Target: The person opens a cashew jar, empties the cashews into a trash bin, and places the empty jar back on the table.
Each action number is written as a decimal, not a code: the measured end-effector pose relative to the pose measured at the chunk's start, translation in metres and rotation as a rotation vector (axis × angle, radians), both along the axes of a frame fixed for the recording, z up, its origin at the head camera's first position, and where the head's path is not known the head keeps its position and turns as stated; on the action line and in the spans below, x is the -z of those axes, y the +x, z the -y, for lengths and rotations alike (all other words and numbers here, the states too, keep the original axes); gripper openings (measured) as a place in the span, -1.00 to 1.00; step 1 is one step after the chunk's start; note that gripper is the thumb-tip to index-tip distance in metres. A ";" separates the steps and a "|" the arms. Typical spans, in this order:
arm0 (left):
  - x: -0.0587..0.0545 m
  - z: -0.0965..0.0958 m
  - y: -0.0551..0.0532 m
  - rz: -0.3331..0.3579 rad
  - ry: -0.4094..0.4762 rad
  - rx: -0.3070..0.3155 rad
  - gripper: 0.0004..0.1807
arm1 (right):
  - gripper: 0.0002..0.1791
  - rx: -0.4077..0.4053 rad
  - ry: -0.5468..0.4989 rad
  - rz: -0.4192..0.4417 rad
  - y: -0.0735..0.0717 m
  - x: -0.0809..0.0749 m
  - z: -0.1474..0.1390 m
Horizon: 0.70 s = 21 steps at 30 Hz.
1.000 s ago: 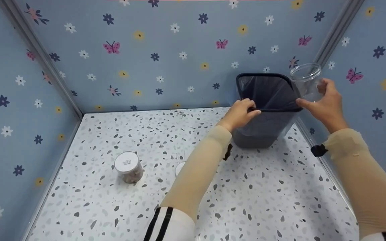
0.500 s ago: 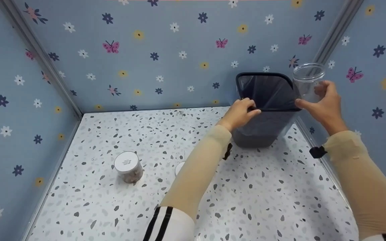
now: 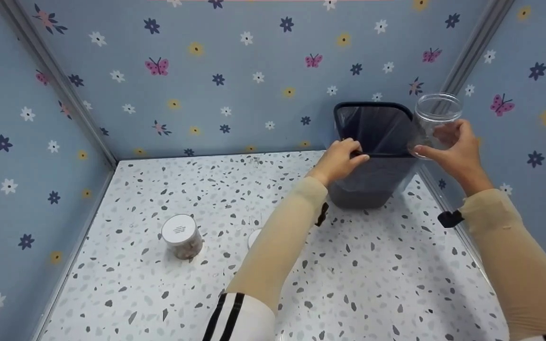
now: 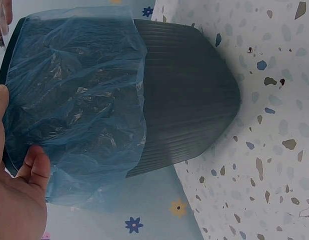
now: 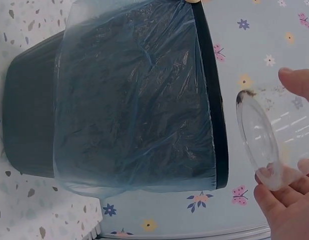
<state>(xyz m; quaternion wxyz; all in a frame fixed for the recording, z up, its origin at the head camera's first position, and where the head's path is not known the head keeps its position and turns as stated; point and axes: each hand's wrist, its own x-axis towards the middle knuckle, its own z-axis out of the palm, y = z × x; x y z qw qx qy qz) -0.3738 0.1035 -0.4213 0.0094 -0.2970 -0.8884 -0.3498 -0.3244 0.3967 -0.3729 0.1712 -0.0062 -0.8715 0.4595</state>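
So the right hand is pinching a clear, smooth-looking plastic or glass jar (can't tell which), thumb on one side and fingers curling round the other, and the jar is sitting at the right of the head view, overlapping the right end of the bin's rim. It's a plain round cylinder with ridged rings at the neck. It's pointing open mouth up, the long axis running roughly upright and leaning a bit, so the base is ending up lower left of the mouth. In the right wrist view that base is facing left toward the bin, a strip of wall is showing between the two, and some dark residue is clinging near the edge of the base. The left hand is gripping the near rim of the dark grey bin, fingers hooking over the edge. The bin is standing upright, a tapered, rounded-corner shape with fine ribbing low down, and a thin, crinkly bluish liner is folding over its outside. Over at the lower left of the head view, a white-lidded jar is standing on the speckled, stone-look tabletop, with brownish stuff showing through its see-through side. Something round and white is peeking out beside the left sleeve, mostly hidden.
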 end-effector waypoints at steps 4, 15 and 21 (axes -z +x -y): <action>0.000 0.000 0.000 0.005 0.010 0.002 -0.64 | -0.24 -0.044 -0.025 -0.005 0.004 0.002 0.000; 0.001 0.000 -0.001 0.010 0.011 0.008 -0.64 | -0.13 -0.112 -0.066 -0.077 0.015 0.012 0.004; 0.000 0.000 0.000 0.004 0.014 0.011 -0.63 | -0.09 -0.218 -0.169 -0.152 0.020 0.014 0.009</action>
